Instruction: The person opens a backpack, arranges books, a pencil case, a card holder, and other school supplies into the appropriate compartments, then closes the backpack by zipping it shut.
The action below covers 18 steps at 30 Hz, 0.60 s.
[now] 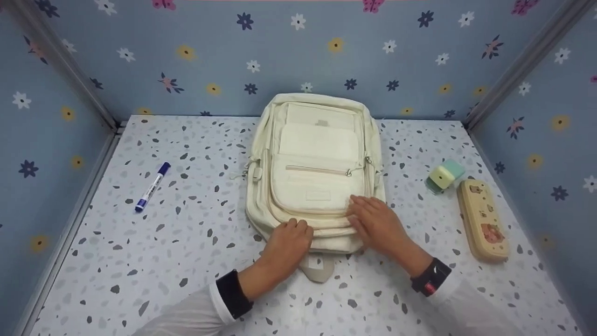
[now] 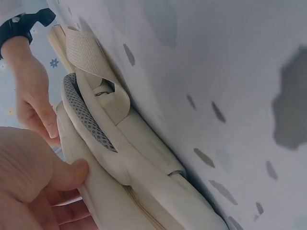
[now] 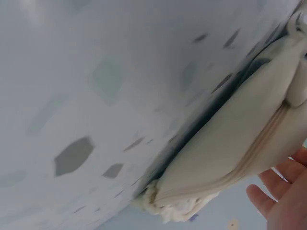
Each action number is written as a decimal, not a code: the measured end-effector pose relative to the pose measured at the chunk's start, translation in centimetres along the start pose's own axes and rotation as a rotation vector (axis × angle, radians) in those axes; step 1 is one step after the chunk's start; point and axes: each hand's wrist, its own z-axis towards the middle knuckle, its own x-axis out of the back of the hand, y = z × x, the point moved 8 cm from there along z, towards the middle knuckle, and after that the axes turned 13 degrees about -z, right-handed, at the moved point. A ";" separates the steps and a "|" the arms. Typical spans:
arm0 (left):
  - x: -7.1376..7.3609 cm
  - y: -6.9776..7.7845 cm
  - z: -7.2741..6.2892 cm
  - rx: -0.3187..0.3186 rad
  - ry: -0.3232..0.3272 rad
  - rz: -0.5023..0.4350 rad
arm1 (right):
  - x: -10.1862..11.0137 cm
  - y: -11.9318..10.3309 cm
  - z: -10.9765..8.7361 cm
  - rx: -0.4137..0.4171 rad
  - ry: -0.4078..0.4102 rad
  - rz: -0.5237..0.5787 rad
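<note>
A cream backpack point(image 1: 322, 144) lies front side up on the speckled table, its grey-beige carrying loop point(image 1: 319, 273) towards the person. My left hand point(image 1: 288, 245) grips the backpack's near edge, fingers curled over it. In the left wrist view, the left thumb point(image 2: 72, 175) presses beside the padded strap point(image 2: 88, 115). My right hand point(image 1: 378, 224) rests on the front near the lower right, its fingers extended over the fabric. The right wrist view shows the fingers point(image 3: 283, 179) spread along the bag's zipped side.
A blue-capped marker point(image 1: 153, 186) lies at the left of the table point(image 1: 186, 261). To the right are a small green-and-yellow block-shaped item point(image 1: 443, 177) and a yellow pencil case point(image 1: 482, 221) with cartoon pictures. Flower-patterned panels point(image 1: 298, 46) enclose the back and both sides.
</note>
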 end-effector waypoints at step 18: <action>1.3 -2.6 -2.8 -0.063 0.045 -0.139 | -3.4 9.7 1.2 -0.152 -0.292 -0.210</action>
